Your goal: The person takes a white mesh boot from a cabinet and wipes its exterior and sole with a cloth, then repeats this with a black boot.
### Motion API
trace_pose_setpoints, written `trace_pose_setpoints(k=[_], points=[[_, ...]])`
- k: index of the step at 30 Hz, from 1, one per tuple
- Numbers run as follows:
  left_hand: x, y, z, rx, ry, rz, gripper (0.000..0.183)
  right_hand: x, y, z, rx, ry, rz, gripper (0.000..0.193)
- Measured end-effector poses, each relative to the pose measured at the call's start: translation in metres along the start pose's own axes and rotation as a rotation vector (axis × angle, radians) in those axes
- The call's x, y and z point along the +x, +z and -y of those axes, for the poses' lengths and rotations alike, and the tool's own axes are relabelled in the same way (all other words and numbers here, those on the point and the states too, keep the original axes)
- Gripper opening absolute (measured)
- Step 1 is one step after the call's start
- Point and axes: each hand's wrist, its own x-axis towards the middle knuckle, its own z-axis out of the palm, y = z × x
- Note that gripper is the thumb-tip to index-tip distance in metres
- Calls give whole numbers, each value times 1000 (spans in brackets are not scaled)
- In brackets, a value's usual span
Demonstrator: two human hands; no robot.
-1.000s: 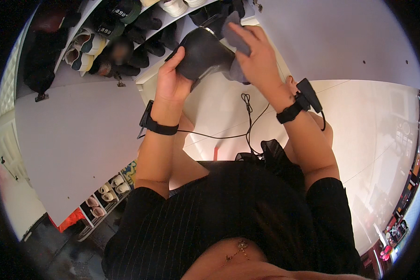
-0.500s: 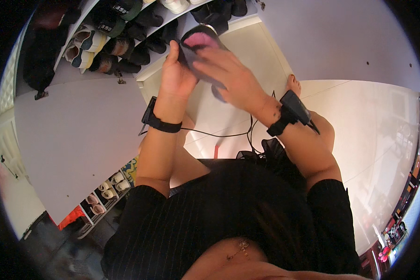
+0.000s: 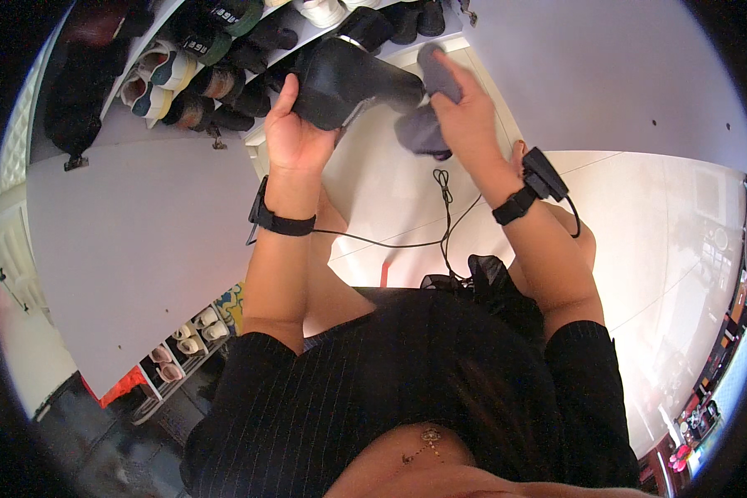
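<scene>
A black boot (image 3: 344,83) is held up in front of the shoe shelves by my left hand (image 3: 297,143). The palm faces up under one end of the boot, with the thumb raised along its side. To the right of the boot, my right hand (image 3: 471,120) is closed on a grey cloth (image 3: 422,133), which bunches and hangs below the fingers. The cloth is slightly blurred, and a small gap seems to separate it from the boot. Black straps with small boxes circle both wrists.
Shelves at the top left hold several shoes, including white-and-navy sneakers (image 3: 159,83). Cabinet doors (image 3: 133,249) stand open on both sides. A black cable (image 3: 382,243) runs between my wrists. A low rack with pale shoes (image 3: 189,342) stands at the lower left.
The boot has turned, so its pink lining no longer shows and its dark outside does. My right hand has moved away from it to the right with the cloth.
</scene>
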Motion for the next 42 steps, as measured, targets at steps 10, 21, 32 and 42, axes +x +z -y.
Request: trace_pose_setpoints(k=[10,21,32,42], points=[[3,-12,17,-8,-100,-74,44,-20,9,32,-113,-419,74,69],[-2,12,43,1337,100,-439,27,-7,-16,23,-56,-116,33,48],[14,-63,30,2557,-247,-204,45,-2,-30,24,-89,-116,48,47],[105,-140,-26,2853,-297,-49,34,-7,-38,25,-86,-82,107,48]])
